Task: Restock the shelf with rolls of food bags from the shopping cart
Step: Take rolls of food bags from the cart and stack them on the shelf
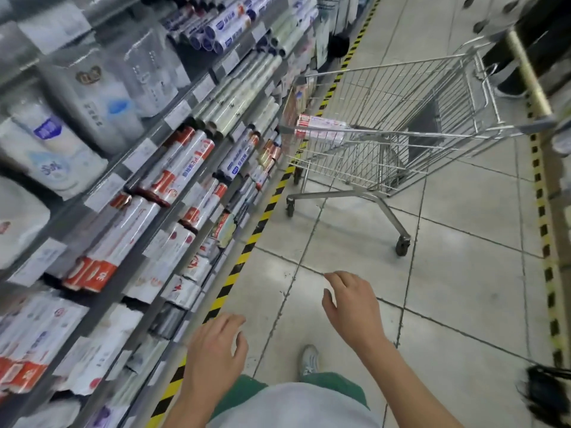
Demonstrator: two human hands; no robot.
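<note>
Ahead, shopping cart (386, 65) holds perhaps two rolls of food bags (321, 122) — left hand (216, 350) and right hand (352, 304) empty, relaxed.

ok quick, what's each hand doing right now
Left hand: open, fingers loosely curled, holding nothing.
Right hand: open, holding nothing.

The shopping cart (457, 97), made of silver wire, stands on the floor close to the far part of the shelf (106, 193). Inside it, two rolls of food bags (321, 122), white with red print, lie flat next to each other at the front end. The stocked rolls (182, 168) lie in rows on the shelf, a little blurred.
</note>
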